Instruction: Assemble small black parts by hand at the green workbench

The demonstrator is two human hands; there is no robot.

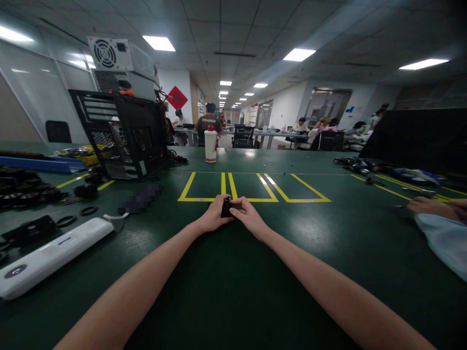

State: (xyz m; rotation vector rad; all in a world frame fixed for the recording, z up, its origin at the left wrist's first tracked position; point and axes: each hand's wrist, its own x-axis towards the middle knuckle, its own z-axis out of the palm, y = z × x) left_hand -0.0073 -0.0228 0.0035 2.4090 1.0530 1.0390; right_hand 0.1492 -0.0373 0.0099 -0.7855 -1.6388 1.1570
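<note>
Small black object (226,208) gripped between both your hands

Your left hand (215,215) clasps it between thumb and fingers, and your right hand (250,218) pinches its right edge, just in front of the yellow tape outlines (306,200) on the dark green tabletop (233,291). Your fingers cover much of it, so its shape is hard to make out. Beyond stands a white cylindrical bottle (210,145) with a red lid, its contents hidden and its red print too small for you to read. To your left, the open black metal computer case (142,136) shows parts inside that you cannot clearly tell apart. "PUMPKIN" reads across the back of a person's brown shirt (207,126). A dark device (142,198) near the long white plastic bar (60,253) is obscured by pixelation. On your right, the frame cuts off a co-worker's pale blue sleeve (443,243)
</note>
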